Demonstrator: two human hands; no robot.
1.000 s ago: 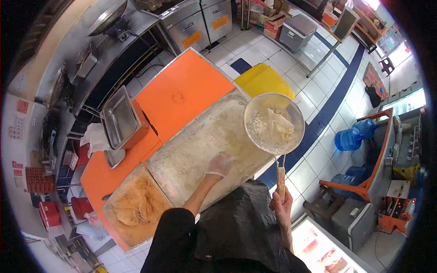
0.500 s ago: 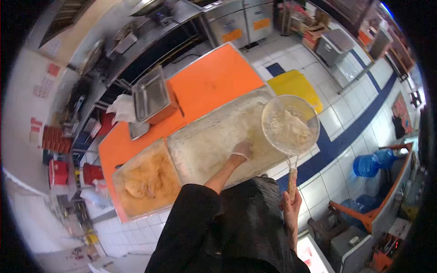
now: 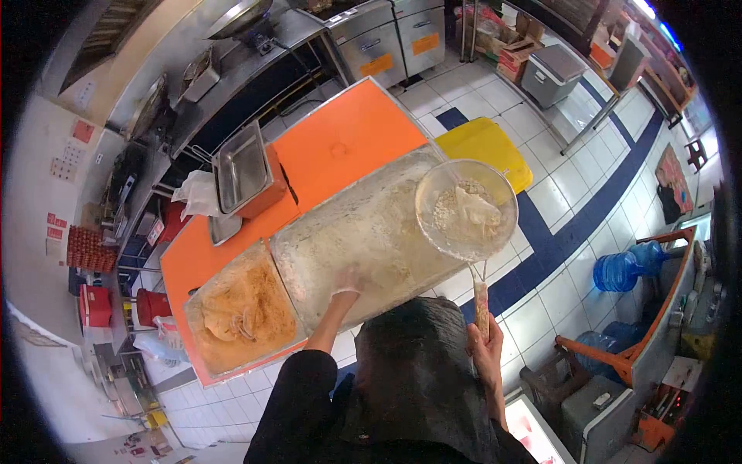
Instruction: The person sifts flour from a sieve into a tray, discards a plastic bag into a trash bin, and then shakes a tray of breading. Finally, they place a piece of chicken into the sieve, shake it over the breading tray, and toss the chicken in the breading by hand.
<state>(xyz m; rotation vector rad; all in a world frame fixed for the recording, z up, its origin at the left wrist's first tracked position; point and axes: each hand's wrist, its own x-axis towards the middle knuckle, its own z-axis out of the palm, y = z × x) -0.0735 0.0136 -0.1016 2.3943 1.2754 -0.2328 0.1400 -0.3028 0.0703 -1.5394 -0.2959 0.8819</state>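
A long metal tray [image 3: 309, 240] of pale flour lies on the orange counter. My left hand [image 3: 346, 281], in a thin clear glove, rests in the flour near the tray's front edge, its fingers smeared and partly covered. My right hand [image 3: 487, 345] is closed around the handle [image 3: 481, 303] of a round mesh strainer [image 3: 429, 224]. The strainer is over the right end of the tray, with floured pieces [image 3: 475, 214] and small crumbs in it. To the left, an orange-brown breading [image 3: 259, 290] with pieces and what look like tongs fills another compartment.
An empty steel pan [image 3: 244, 174] sits on the orange counter [image 3: 340, 139] beside a white cloth or bag [image 3: 199, 193]. Past the counter's right end is a yellow lid [image 3: 495, 151]. Blue water bottles [image 3: 616, 272] stand at the right.
My left hand has moved left through the flour, toward the breading compartment. The view has shifted slightly; my right hand still holds the strainer over the right end of the tray.
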